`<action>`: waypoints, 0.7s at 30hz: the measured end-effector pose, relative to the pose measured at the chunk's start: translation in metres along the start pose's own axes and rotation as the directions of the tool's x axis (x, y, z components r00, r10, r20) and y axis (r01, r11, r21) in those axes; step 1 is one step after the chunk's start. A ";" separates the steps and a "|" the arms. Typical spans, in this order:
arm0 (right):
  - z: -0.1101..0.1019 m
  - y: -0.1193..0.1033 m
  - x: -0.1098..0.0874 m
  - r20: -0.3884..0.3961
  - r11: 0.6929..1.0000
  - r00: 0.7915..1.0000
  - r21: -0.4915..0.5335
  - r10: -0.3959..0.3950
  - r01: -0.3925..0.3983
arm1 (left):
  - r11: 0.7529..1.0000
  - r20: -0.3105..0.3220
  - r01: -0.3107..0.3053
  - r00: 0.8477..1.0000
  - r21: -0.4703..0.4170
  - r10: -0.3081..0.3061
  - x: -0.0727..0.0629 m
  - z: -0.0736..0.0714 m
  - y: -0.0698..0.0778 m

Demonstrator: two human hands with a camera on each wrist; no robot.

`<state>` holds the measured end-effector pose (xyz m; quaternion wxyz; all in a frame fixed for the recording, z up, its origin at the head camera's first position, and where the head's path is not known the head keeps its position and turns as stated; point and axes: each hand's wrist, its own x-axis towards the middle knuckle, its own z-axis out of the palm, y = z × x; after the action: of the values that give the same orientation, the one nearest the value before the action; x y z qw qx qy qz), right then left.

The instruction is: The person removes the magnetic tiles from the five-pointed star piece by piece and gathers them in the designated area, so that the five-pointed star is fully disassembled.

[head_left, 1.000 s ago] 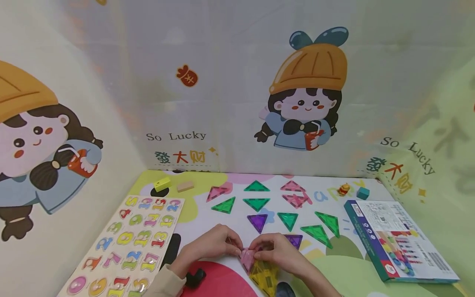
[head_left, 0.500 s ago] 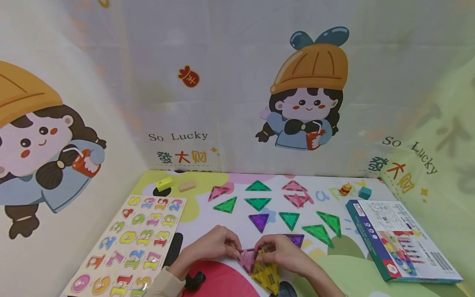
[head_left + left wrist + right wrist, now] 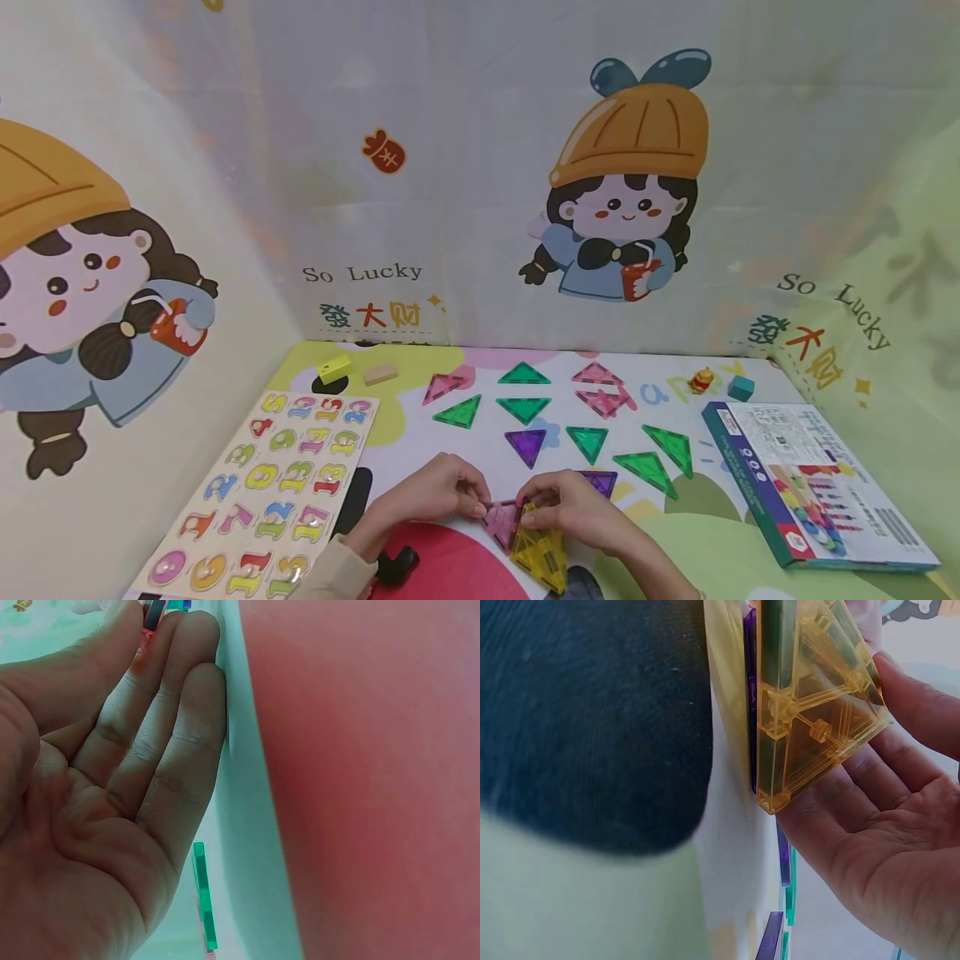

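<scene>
In the head view, my left hand (image 3: 442, 492) pinches the left corner of a pink triangular magnetic tile (image 3: 501, 523). Beside it my right hand (image 3: 566, 506) holds a yellow piece (image 3: 542, 560) built from triangular magnetic tiles, whose edge meets the pink tile; whether they are joined I cannot tell. The right wrist view shows the yellow tiles (image 3: 817, 712) standing at an angle, thumb and fingers around them. From the left wrist, the thumb and fingers of the left hand (image 3: 112, 780) close on a small pink edge (image 3: 148, 637) at the top.
Loose green (image 3: 523, 409), pink (image 3: 597, 373) and purple (image 3: 526, 447) triangle tiles lie beyond the hands. At left is a wooden number board (image 3: 262, 492); at right, a printed box (image 3: 817, 483). Small blocks (image 3: 334, 368) and a little figurine (image 3: 701, 381) sit at the back.
The right hand's fingers have shifted off the pink tile onto the top of the yellow piece, which has moved slightly right. The left hand stays on the pink tile.
</scene>
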<state>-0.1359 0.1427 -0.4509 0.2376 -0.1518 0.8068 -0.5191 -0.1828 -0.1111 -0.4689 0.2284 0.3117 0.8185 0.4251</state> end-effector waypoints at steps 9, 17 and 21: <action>0.000 -0.001 0.001 0.002 1.000 1.000 0.017 0.014 -0.014 | 0.999 -0.051 0.033 0.998 -0.012 -0.034 -0.001 -0.005 -0.003; 0.002 -0.003 0.001 0.002 1.000 1.000 0.000 0.028 -0.028 | 0.993 -0.212 0.117 0.971 0.018 -0.110 -0.002 -0.019 -0.012; 0.002 -0.002 0.001 -0.002 0.999 0.999 -0.013 0.033 -0.033 | 0.982 -0.293 0.184 0.942 0.047 -0.162 -0.002 -0.024 -0.013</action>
<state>-0.1355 0.1398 -0.4496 0.2444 -0.1397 0.8127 -0.5101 -0.2007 -0.1308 -0.4668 0.1316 0.1815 0.8823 0.4139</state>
